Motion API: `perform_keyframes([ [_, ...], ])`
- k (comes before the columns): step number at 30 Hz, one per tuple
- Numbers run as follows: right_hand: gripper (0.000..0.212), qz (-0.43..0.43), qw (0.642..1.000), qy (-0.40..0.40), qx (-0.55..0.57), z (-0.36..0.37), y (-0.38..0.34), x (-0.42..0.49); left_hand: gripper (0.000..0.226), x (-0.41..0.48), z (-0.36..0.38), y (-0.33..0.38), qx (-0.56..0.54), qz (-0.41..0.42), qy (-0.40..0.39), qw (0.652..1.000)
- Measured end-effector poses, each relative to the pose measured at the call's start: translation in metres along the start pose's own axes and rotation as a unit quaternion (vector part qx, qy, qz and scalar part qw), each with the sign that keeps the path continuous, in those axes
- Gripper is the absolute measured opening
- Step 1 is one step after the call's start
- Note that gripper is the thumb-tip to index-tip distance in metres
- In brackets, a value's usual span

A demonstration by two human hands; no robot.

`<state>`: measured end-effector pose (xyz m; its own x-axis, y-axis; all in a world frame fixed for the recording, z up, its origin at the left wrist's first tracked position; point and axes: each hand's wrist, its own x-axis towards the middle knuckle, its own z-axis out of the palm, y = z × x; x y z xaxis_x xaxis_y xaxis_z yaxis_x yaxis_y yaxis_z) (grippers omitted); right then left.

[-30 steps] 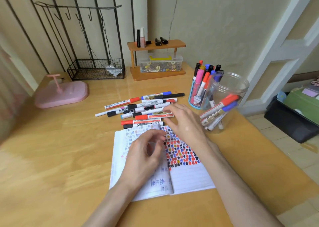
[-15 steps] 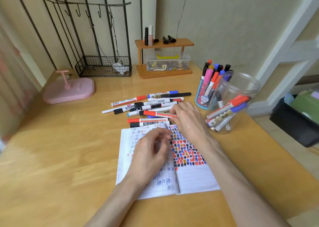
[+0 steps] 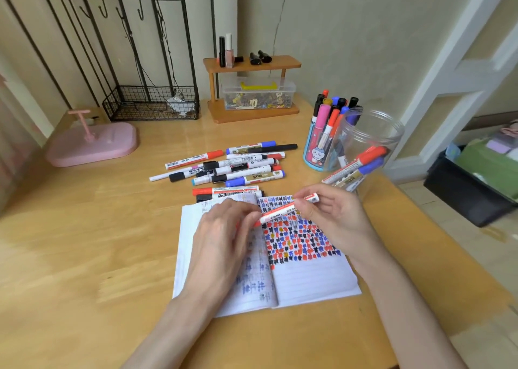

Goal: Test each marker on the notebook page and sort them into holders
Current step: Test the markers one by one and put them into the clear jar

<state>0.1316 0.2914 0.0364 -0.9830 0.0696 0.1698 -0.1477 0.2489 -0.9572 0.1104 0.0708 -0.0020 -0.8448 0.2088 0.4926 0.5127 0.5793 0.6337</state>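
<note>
The light wooden surface [image 3: 84,256] carries an open lined notebook [image 3: 308,281] with its right page half covered in colour marks. Above it, the right hand [image 3: 333,217] grips the barrel of a red-capped white marker [image 3: 283,210], and the left hand [image 3: 224,234] pinches its cap end. Recommended: pull the cap straight off, barrel steady, then mark on bare lines.

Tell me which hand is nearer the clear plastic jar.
Right. The right hand holds the red marker just below and left of the clear jar; the left hand grips the marker's cap end farther left, over the notebook.
</note>
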Motion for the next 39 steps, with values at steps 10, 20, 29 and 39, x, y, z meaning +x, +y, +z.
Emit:
perform_keyframes([
  [10, 0.034, 0.083, 0.985, 0.039, 0.146, 0.045, 0.011, -0.017, 0.033, -0.001, -0.004, 0.010, -0.040, 0.025, -0.084, 0.995],
  [20, 0.015, 0.016, 0.987, 0.006, 0.157, 0.040, 0.010, -0.021, 0.028, -0.002, -0.004, 0.015, -0.074, 0.045, -0.171, 0.982],
  [29, 0.021, 0.006, 0.988, -0.017, 0.153, 0.032, 0.012, -0.026, 0.035, 0.001, -0.008, 0.012, -0.165, 0.017, -0.229, 0.959],
  [39, 0.018, -0.023, 0.989, -0.043, 0.139, 0.031, 0.013, -0.027, 0.030, 0.006, -0.019, 0.021, -0.241, -0.024, -0.273, 0.931],
])
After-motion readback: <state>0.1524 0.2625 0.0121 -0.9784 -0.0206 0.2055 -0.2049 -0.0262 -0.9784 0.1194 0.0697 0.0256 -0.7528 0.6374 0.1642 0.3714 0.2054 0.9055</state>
